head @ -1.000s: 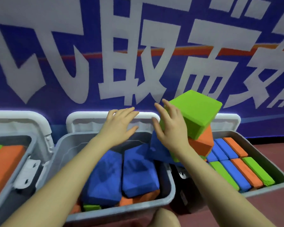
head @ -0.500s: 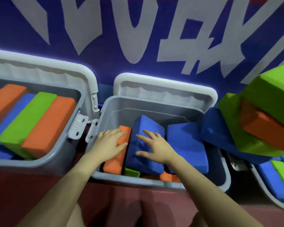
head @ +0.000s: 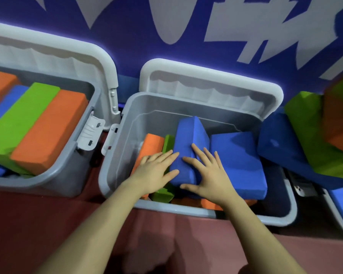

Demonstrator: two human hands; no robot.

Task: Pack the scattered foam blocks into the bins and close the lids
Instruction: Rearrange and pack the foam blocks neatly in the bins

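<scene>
Looking down at the centre of the frame, I have the middle bin under me with its lid tipped back against the blue wall, which I judge keeps the mouth free for packing. At left, a second bin holds orange, green and blue blocks laid side by side, lid open too. At the right edge a loose pile of blue, green and orange blocks leans over the middle bin's rim, not yet packed.

Inside the middle bin a blue block stands tilted on edge between an orange block and a flatter blue slab. My left hand and right hand lie flat on it, fingers straight and spread, gripping nothing; I take this as pressing it down so the lid can close.

Against half a second ago, the view has come closer and lower, the tilted block stands more upright with both palms now on it, and a green block shows beside the orange one.
</scene>
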